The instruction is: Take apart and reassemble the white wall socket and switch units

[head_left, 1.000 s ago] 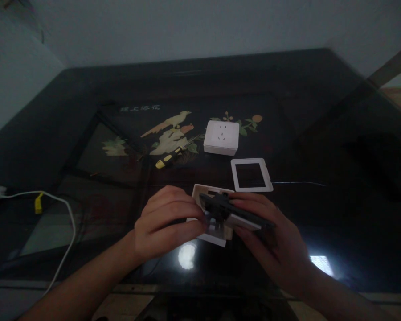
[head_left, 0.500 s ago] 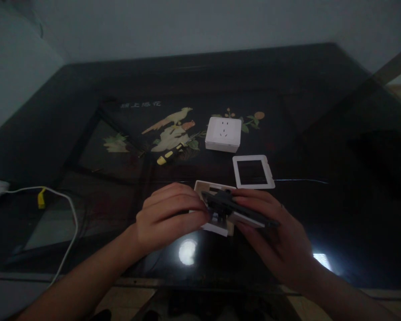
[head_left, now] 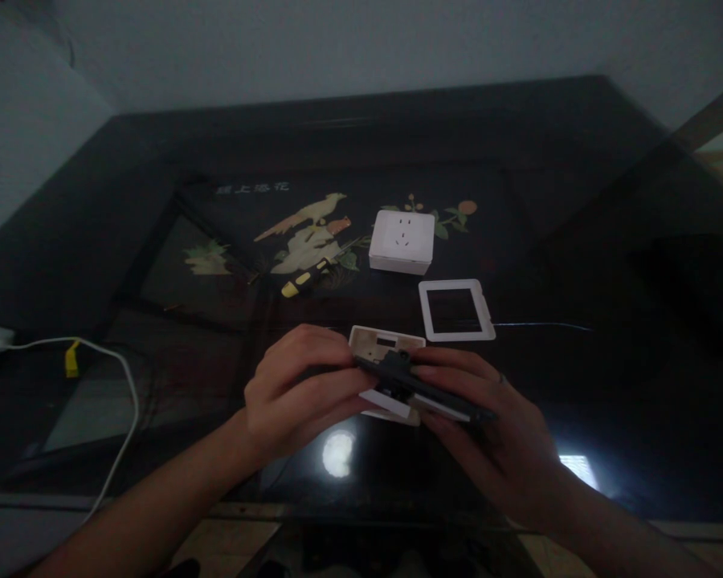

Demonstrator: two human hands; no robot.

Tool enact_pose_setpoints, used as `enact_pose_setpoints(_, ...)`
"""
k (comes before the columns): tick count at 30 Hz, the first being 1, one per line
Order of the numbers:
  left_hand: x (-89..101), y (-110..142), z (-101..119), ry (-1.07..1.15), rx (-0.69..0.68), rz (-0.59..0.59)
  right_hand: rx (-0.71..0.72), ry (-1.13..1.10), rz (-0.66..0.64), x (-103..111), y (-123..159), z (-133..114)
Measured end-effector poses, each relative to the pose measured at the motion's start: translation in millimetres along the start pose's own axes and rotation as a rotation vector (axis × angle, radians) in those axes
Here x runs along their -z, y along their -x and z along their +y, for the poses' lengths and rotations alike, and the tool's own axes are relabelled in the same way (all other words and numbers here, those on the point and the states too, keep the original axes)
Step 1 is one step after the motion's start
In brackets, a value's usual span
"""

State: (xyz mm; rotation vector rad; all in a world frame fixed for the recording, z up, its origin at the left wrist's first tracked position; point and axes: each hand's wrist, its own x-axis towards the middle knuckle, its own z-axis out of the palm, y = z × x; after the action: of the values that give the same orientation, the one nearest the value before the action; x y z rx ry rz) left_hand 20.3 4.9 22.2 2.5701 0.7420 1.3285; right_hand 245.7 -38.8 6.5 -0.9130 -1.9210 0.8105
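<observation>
Grasping one black-and-white panel (head_left: 429, 388) by its ends, left hand (head_left: 304, 381) and right hand (head_left: 506, 425) hold it slanted over one open white box (head_left: 369, 347); beyond, on the worktop (head_left: 578, 241): frame (head_left: 458, 336), socket (head_left: 401, 243), screwdriver (head_left: 307, 278).

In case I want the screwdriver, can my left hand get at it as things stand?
Probably yes: the screwdriver lies on the glossy tabletop beyond the left hand, with nothing standing between, though that hand is at the black panel.
</observation>
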Motion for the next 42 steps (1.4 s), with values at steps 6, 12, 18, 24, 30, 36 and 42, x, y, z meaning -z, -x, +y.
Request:
enact_pose_setpoints(6,-10.1,9,1,0.173,0.22,0.129,0.003,-0.001,-0.003,0,1,-2)
enact_pose_setpoints(12,-16.0,8,6,0.507,0.533,-0.118,-0.084,-0.05,0.017,-1,1,-2)
enact_pose_setpoints(18,-19.8,5,16,0.744,0.73,-0.098,-0.18,-0.151,0.03,-5,-2,-5)
enact_pose_setpoints(24,-24.6,4,22,0.916,0.83,-0.04,-0.245,-0.228,0.04,-9,-1,-5)
enact_pose_setpoints(30,-25.5,2,20,0.933,0.859,-0.005,-0.259,-0.24,0.046,-10,-1,-3)
enact_pose_setpoints(36,-27.6,6,19,0.819,0.894,0.019,-0.352,-0.362,0.054,-10,-4,-7)
enact_pose_setpoints(42,-24.5,6,19,0.842,0.885,-0.03,-0.466,-0.533,0.09,-7,-9,-10)
